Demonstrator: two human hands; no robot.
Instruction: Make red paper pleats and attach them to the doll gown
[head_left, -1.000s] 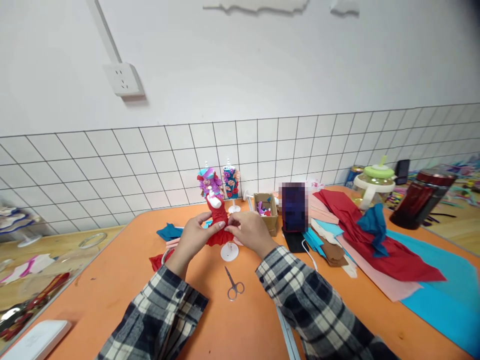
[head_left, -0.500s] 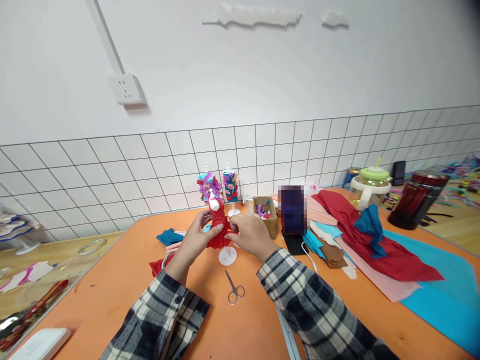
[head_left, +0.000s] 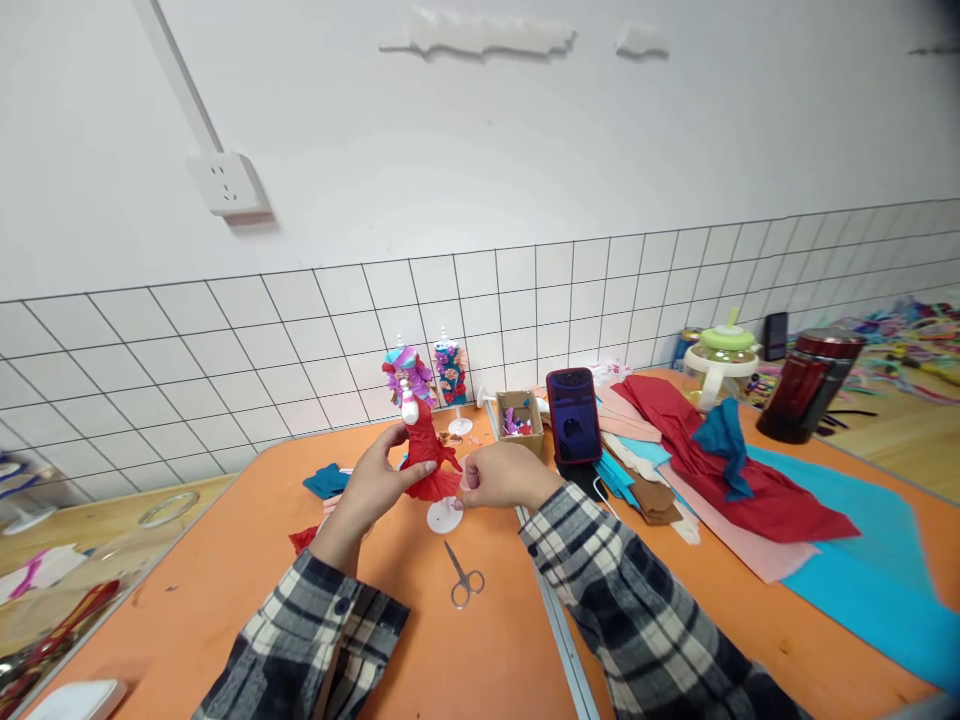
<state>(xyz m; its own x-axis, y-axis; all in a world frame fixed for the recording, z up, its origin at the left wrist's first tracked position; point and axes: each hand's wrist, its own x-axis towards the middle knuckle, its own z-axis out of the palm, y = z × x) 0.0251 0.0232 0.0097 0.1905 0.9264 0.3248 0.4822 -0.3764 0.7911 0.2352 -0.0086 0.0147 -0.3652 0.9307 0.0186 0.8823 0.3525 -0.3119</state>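
A small white mannequin in a red crepe dress (head_left: 425,455) stands on a round white base (head_left: 444,517) on the orange table (head_left: 225,590). My left hand (head_left: 375,485) is closed around the dress at waist height from the left. My right hand (head_left: 504,476) pinches the red skirt hem at the right, just above the base. Both sleeves are plaid. Small scissors (head_left: 463,577) lie flat on the table just in front of the base.
Two more dressed mannequins (head_left: 431,375) stand by the tiled wall. A small cardboard box (head_left: 521,418), an upright phone (head_left: 574,415), red, pink and blue paper sheets (head_left: 750,500), a green-lidded jug (head_left: 720,360) and a dark jar (head_left: 802,385) fill the right side.
The view has shifted so everything sits a little further left. My right hand has dropped from the dress's waist to the skirt hem near the base; my left hand keeps its grip.
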